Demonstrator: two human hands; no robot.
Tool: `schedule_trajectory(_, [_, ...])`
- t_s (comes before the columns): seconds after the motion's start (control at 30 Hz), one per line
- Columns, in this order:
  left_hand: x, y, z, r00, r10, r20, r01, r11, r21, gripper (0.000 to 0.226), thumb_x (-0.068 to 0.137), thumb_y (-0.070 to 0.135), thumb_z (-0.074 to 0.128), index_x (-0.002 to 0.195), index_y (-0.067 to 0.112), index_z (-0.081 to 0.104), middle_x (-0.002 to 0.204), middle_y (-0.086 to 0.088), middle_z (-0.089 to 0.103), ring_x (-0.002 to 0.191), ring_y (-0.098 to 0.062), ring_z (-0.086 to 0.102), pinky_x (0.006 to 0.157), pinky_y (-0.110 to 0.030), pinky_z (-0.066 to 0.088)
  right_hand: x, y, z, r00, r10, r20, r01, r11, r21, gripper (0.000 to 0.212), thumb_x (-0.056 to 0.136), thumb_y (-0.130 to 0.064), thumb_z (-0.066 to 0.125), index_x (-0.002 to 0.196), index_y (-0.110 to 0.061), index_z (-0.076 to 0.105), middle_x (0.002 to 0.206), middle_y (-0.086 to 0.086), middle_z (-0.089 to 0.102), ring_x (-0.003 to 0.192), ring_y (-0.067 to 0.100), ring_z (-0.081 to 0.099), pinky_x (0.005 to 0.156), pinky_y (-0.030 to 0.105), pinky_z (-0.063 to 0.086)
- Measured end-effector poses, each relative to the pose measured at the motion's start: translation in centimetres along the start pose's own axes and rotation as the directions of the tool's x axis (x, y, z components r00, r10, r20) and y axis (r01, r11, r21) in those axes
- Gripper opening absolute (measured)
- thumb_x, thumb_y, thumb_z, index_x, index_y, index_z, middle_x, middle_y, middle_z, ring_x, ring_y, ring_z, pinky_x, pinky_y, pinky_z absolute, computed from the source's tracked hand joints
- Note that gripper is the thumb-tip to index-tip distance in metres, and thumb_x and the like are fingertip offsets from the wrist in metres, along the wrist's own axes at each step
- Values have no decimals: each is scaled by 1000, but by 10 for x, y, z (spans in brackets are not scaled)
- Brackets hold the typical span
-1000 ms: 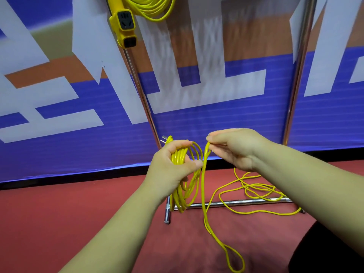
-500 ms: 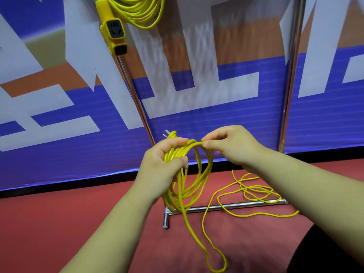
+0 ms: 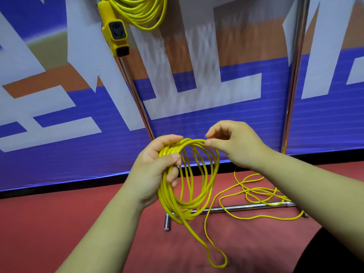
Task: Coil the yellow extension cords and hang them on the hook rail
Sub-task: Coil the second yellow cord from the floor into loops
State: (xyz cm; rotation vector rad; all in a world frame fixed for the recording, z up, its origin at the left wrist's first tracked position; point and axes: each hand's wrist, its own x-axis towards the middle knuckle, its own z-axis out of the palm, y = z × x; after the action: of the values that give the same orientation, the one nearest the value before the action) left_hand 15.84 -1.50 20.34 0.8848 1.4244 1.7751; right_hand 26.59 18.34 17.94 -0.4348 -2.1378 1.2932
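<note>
Thin yellow cord [image 3: 167, 198] hung in loose loops from the left hand [image 3: 151, 172], fingers [image 3: 167, 160] clamped round it; the right hand [image 3: 236, 144] pinched the top strand. Slack lay tangled over the stand's floor bar [image 3: 236, 207].

A large printed banner [image 3: 236, 134] fills the far wall, deep blue in its lower part, with big white shapes [image 3: 59, 125] and an orange band [image 3: 59, 79] higher up. A black strip [image 3: 59, 191] runs along its foot where it meets the dull red floor [image 3: 59, 223]. In front stand two chrome uprights, the left pole [image 3: 137, 95] slanting in view, the right pole [image 3: 293, 85] near vertical. A chrome base bar [image 3: 246, 207] lies on the floor between them, catching the light.
</note>
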Motion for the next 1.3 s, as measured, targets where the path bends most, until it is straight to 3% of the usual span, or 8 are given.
schedule_trajectory(0.33, [-3,1,-12,994,-23,106,33,995,-97,35,72,6,74,106,16,73,74,-13,57,37,-8,39,36,-18,35,6,6,18,996,72,57,-76,993,85,15,79,-16,83,85,-18,69,70,-5,72,68,9,69,73,32,56])
schedule_trajectory(0.5, [-3,2,-8,998,-20,-59,18,999,-40,21,90,5,65,109,14,68,71,-9,58,47,-16,61,43,-27,54,5,12,32,997,68,-33,-69,997,-20,21,79,-23,83,78,-21,63,70,-4,68,66,10,64,70,32,53])
schedule_trajectory(0.63, [4,4,-11,958,73,-278,-95,993,-68,22,100,1,49,111,13,63,69,-4,55,42,-9,45,42,-23,45,-5,9,44,999,28,-46,-32,995,-94,34,79,-31,80,76,-18,49,65,-3,56,56,13,47,57,30,40])
schedule_trajectory(0.73, [8,8,-20,918,95,-385,-159,978,-137,23,102,0,47,112,14,62,70,-4,54,42,-6,37,40,-19,38,-17,6,56,986,40,165,-41,999,4,36,79,-29,80,75,-19,46,64,-3,52,56,10,41,58,30,39])
schedule_trajectory(0.9, [10,11,-30,880,100,-465,-230,945,-231,23,103,1,44,115,12,60,72,-4,52,44,-5,38,40,-17,37,-41,17,79,828,66,557,-186,969,163,34,82,-18,78,82,-19,44,82,10,68,73,19,57,73,43,49])
schedule_trajectory(1.03, [10,10,-38,854,87,-514,-256,929,-267,22,104,3,45,119,10,60,72,-3,53,47,-5,39,41,-17,38,-45,25,89,746,96,659,-179,982,59,31,89,-12,71,81,-19,41,78,-2,62,74,16,60,66,29,44])
schedule_trajectory(1.2, [11,11,-62,794,76,-604,-305,908,-288,22,104,3,44,115,11,62,75,-4,52,47,-5,40,43,-18,39,-41,41,90,693,166,701,-244,970,11,27,89,-20,66,82,-19,39,61,-7,57,84,25,63,70,41,39])
schedule_trajectory(1.3, [9,13,-81,743,62,-666,-338,894,-293,23,104,2,43,109,12,63,76,-5,51,47,-5,40,43,-18,38,-34,54,77,641,233,731,-267,961,-73,28,92,-15,65,83,-17,39,65,-8,66,83,21,65,71,34,43])
